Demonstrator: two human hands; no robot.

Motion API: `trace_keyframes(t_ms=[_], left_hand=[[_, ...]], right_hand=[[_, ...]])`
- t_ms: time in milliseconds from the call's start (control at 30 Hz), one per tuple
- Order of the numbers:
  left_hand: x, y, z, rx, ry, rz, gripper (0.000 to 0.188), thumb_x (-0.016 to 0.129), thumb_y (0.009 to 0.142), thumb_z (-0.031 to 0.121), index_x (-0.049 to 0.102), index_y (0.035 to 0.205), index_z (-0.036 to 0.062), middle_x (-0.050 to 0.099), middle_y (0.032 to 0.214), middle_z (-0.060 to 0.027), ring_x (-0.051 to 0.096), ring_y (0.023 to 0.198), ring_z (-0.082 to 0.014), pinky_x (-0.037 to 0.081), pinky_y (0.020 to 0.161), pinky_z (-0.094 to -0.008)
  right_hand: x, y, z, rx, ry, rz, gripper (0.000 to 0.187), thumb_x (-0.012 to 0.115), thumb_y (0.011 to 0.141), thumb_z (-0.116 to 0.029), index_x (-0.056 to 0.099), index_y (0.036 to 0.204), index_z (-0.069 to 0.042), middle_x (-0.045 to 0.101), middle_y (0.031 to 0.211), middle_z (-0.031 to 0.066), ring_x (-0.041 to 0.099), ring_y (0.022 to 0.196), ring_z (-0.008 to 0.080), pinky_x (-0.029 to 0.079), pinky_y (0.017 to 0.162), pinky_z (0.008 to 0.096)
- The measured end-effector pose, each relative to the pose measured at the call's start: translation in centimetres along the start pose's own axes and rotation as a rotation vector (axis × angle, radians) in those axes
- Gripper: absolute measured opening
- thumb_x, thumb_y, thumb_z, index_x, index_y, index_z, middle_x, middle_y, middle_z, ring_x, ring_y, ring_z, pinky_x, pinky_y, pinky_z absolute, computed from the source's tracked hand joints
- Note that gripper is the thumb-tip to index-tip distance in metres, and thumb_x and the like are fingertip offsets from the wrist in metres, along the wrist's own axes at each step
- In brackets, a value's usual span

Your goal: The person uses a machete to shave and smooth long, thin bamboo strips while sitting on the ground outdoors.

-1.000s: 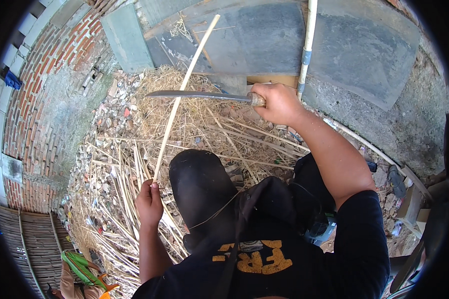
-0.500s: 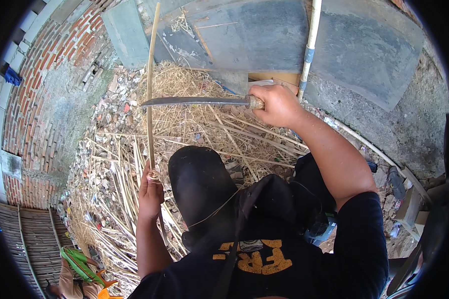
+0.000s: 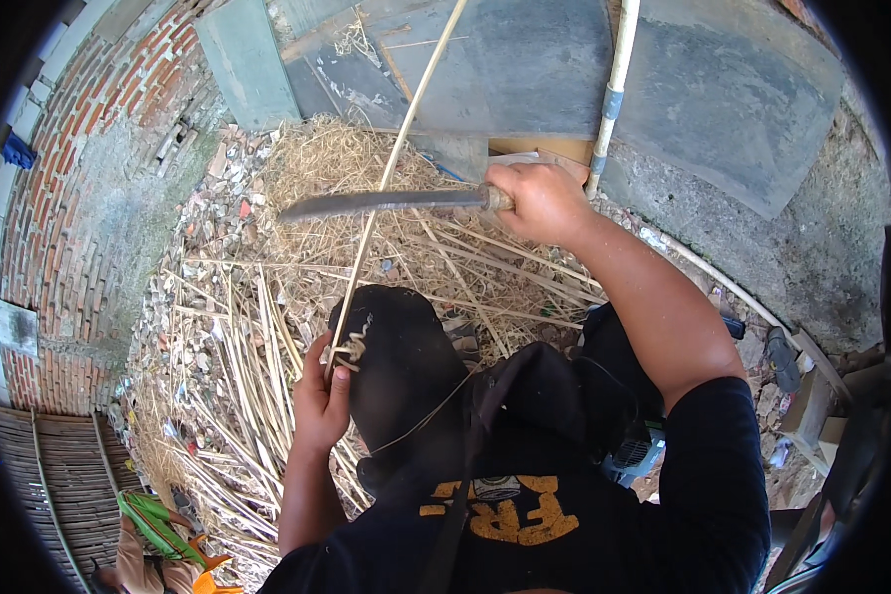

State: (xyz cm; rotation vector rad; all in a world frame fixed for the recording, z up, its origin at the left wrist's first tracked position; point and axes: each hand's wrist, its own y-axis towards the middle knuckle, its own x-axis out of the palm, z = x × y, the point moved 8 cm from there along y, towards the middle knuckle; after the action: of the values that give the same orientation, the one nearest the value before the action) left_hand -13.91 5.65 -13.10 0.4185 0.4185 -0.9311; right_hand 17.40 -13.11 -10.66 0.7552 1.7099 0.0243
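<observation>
Swung rightward, the pale strip slants up-right from the pinching left hand; right hand clenches a left-pointing machete.

Worn brick wall beside rubble-strewn ground

Diffuse daylight, fairly bright, shadows soft; faint pale sheen on grey panel, dark trousers sinking near black, brick wall bowed by fisheye distortion, corners falling to black.
</observation>
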Motion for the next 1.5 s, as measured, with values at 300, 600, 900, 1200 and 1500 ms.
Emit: trace_keyframes(t_ms=[300, 600, 900, 1200, 1500], left_hand=[[0.3, 0.0, -0.9, -0.114, 0.401, -0.087, 0.039, 0.046, 0.106, 0.035, 0.061, 0.097, 0.001, 0.063, 0.069, -0.0163, 0.065, 0.064, -0.0335, 0.048, 0.059, -0.0409], [-0.5, -1.6, -2.8, -0.11, 0.556, -0.071, 0.039, 0.039, 0.107, 0.034, 0.056, 0.089, 0.0035, 0.06, 0.065, -0.0211, 0.061, 0.064, -0.046, 0.045, 0.056, -0.0503], [-0.8, -1.0, -2.9, -0.056, 0.6, -0.099, 0.037, 0.042, 0.106, 0.032, 0.057, 0.088, 0.0039, 0.062, 0.067, -0.0221, 0.061, 0.066, -0.0466, 0.045, 0.058, -0.0521], [-0.3, -1.3, -2.4, -0.019, 0.71, -0.056, 0.032, 0.043, 0.106, 0.03, 0.057, 0.089, 0.0058, 0.063, 0.069, -0.0216, 0.063, 0.066, -0.0462, 0.047, 0.057, -0.0531], [-0.6, -1.6, -1.2, -0.039, 0.776, -0.11, 0.03, 0.045, 0.105, 0.028, 0.058, 0.09, 0.0052, 0.061, 0.065, -0.021, 0.062, 0.062, -0.0447, 0.045, 0.053, -0.0522]], right_hand=[[2.3, 0.4, -2.9, -0.1, -0.111, -0.146, 0.028, 0.071, 0.079, -0.016, 0.062, 0.105, -0.011, 0.069, 0.087, 0.0118, 0.07, 0.082, 0.0309, 0.057, 0.072, 0.0445], [3.8, 0.8, 0.3, 0.035, 0.022, -0.2, 0.028, 0.069, 0.08, -0.014, 0.064, 0.107, -0.011, 0.07, 0.086, 0.0136, 0.071, 0.083, 0.0321, 0.057, 0.074, 0.0454], [3.4, 0.8, 3.6, 0.252, 0.1, -0.155, 0.025, 0.066, 0.081, -0.014, 0.065, 0.106, -0.011, 0.071, 0.09, 0.0152, 0.071, 0.088, 0.0327, 0.056, 0.076, 0.0467], [4.9, -0.3, 3.7, 0.231, 0.151, -0.21, 0.026, 0.065, 0.081, -0.013, 0.066, 0.106, -0.011, 0.071, 0.091, 0.0143, 0.07, 0.092, 0.0326, 0.055, 0.081, 0.0483], [5.4, -0.2, -2.5, 0.11, -0.049, -0.481, 0.028, 0.063, 0.082, -0.01, 0.067, 0.109, -0.017, 0.071, 0.09, 0.0132, 0.071, 0.092, 0.0303, 0.055, 0.081, 0.0489]])
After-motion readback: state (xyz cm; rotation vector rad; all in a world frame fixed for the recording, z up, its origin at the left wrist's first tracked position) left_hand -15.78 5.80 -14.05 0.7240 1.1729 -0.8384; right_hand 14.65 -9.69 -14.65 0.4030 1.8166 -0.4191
